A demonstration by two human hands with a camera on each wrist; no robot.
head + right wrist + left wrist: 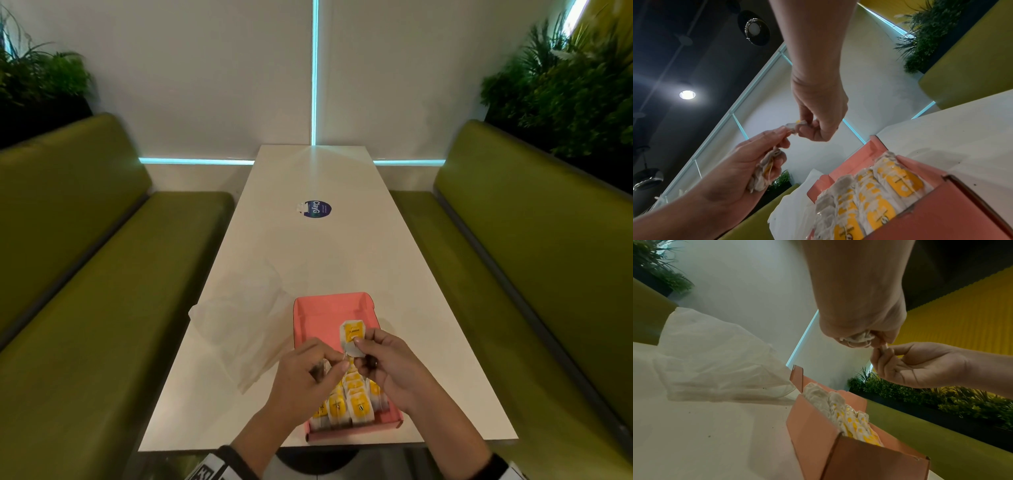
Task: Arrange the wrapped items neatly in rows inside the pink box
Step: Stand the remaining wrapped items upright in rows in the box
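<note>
A pink box (317, 310) lies open on the white table (308, 246), near the front edge. Its near half holds rows of white wrapped items with yellow labels (358, 404), also seen in the right wrist view (875, 194). Above the box, my right hand (359, 346) pinches one wrapped item (352, 333) upright by its lower edge. My left hand (337, 364) touches that item's lower corner with thumb and forefinger. A bunch of more wrapped items (764, 172) is curled in the left palm (857, 339). The box's far half is bare.
A crumpled clear plastic bag (239, 329) lies just left of the box. A round blue sticker (318, 209) is on the table further back. Green benches (102, 308) run along both sides, with a white wall behind and plants in the corners.
</note>
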